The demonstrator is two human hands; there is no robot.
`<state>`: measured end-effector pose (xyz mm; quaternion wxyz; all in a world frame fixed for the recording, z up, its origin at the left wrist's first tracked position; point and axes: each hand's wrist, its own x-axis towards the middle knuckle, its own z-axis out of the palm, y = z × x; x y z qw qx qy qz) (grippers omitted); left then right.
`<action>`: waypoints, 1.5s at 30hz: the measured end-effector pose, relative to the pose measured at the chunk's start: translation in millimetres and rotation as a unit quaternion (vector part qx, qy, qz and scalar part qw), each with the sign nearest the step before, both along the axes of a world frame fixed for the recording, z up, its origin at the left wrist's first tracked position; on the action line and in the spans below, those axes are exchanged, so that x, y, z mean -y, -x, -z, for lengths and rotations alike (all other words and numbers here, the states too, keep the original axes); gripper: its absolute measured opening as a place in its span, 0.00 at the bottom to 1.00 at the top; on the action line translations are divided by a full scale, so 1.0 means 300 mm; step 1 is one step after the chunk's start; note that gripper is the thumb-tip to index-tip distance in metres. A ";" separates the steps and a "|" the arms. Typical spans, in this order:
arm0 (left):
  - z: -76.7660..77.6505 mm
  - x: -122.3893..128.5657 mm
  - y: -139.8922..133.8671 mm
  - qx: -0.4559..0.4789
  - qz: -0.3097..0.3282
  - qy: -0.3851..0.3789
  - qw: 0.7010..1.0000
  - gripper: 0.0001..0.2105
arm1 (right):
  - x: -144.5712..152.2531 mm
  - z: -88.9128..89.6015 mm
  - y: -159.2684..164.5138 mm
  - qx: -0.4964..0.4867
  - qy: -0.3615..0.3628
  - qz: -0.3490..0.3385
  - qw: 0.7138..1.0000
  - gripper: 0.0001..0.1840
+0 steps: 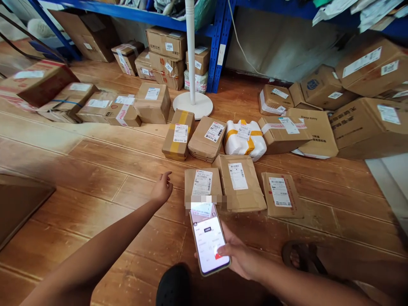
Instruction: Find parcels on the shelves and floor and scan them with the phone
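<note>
Here, right fingers [225, 250] clasp a slim phone [209, 243], its lit screen [205, 253] mostly white, while left fingers [166, 180] curl loosely

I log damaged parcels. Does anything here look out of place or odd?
The white-wrapped parcel with yellow tape, beyond the phone, stands out: its wrapping looks lumpy, unlike the cardboard boxes beside it.

From my end I see the phone [210, 242] slanting in my right hand [237, 253], its lit, mostly white screen turned up with a red patch by the thumb, its top overlapping my view of the brown cardboard box [204, 187] lying label-up on the wooden floor [95, 163].
</note>
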<state>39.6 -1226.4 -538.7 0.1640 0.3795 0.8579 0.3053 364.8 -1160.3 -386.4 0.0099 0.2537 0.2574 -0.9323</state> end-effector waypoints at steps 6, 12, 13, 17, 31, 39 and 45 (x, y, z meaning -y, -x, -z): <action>0.010 -0.031 -0.063 0.018 0.007 -0.028 0.999 0.22 | -0.030 -0.015 0.085 -0.013 -0.038 0.037 0.999 0.44; 0.003 -0.034 -0.067 0.024 0.011 -0.037 0.999 0.21 | -0.053 -0.016 0.099 -0.023 -0.050 0.041 0.998 0.42; 0.001 -0.034 -0.066 0.024 0.010 -0.037 0.999 0.21 | -0.056 -0.016 0.098 -0.022 -0.049 0.040 0.998 0.42; -0.001 -0.034 -0.067 0.024 0.011 -0.039 0.999 0.21 | -0.062 -0.012 0.097 -0.020 -0.046 0.034 0.998 0.43; 0.004 -0.035 -0.066 0.027 0.016 -0.043 0.999 0.20 | -0.073 0.005 0.095 -0.027 -0.058 0.021 0.998 0.44; 0.005 -0.041 -0.072 0.022 0.014 -0.056 0.998 0.20 | -0.100 -0.012 0.069 -0.069 -0.062 -0.013 0.996 0.49; -0.040 -0.067 -0.122 0.001 -0.025 -0.118 0.993 0.16 | -0.146 -0.018 0.025 -0.095 -0.095 -0.045 0.990 0.47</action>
